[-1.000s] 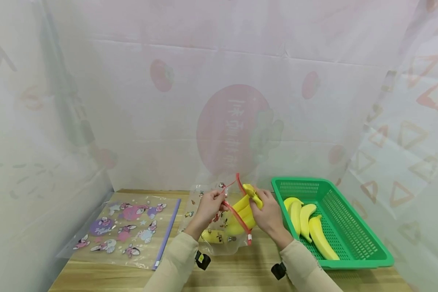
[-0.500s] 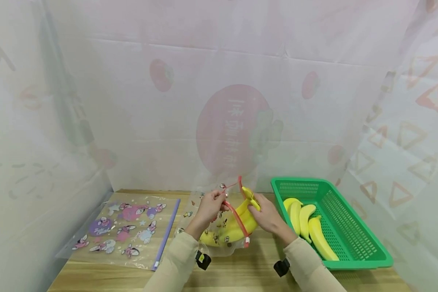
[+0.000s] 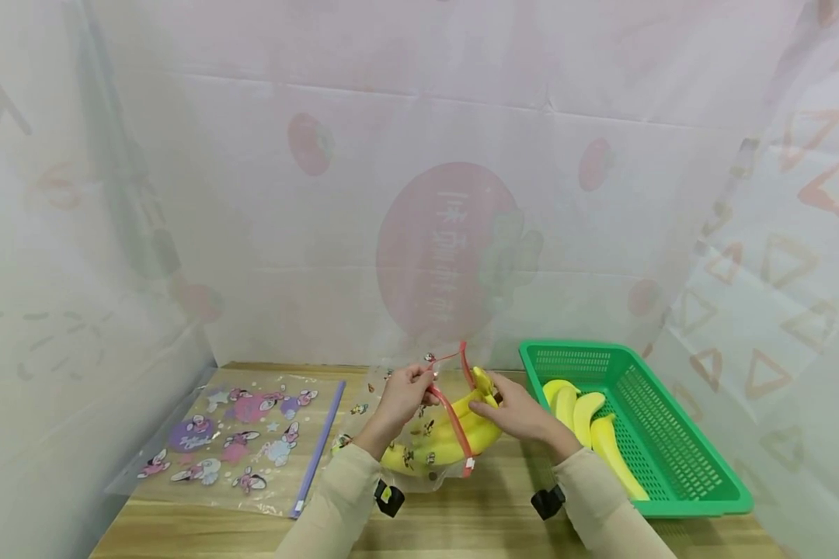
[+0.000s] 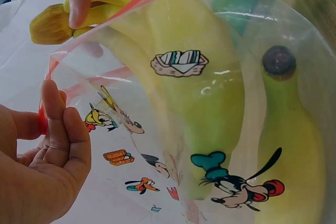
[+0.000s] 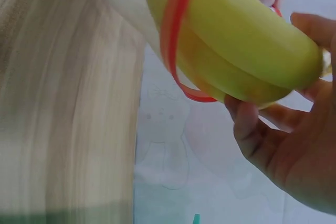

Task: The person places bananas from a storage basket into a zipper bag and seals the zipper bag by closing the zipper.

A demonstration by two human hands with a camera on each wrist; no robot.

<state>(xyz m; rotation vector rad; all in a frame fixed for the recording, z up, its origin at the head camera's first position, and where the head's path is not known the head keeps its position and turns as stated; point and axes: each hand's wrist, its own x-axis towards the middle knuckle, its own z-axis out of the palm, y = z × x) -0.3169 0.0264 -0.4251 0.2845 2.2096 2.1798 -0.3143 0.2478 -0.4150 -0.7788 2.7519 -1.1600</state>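
My left hand [image 3: 403,397] pinches the red zip rim [image 3: 454,423] of a clear cartoon-print zip bag [image 4: 121,156] and holds its mouth apart. A bunch of yellow bananas [image 3: 488,435] lies partly inside the bag, its stem end [image 4: 50,24] sticking out past the rim. My right hand [image 3: 520,407] grips the bunch near the stem. In the right wrist view the thumb and fingers [image 5: 247,124] curl around the bananas' outer end. A separate banana [image 4: 291,129] with a dark tip shows through the plastic in the left wrist view.
To the right, a green plastic basket [image 3: 699,435] holds several bananas [image 3: 615,458]. Flat on the wooden table [image 3: 454,528] at the left lies another clear bag [image 3: 241,442] with pink prints and a purple zip. White printed sheeting [image 3: 419,116] stands behind and at both sides.
The banana bunch has turned, its body now crossing the rim lower down. My right hand has shifted slightly right and down, while the left stays at the rim.
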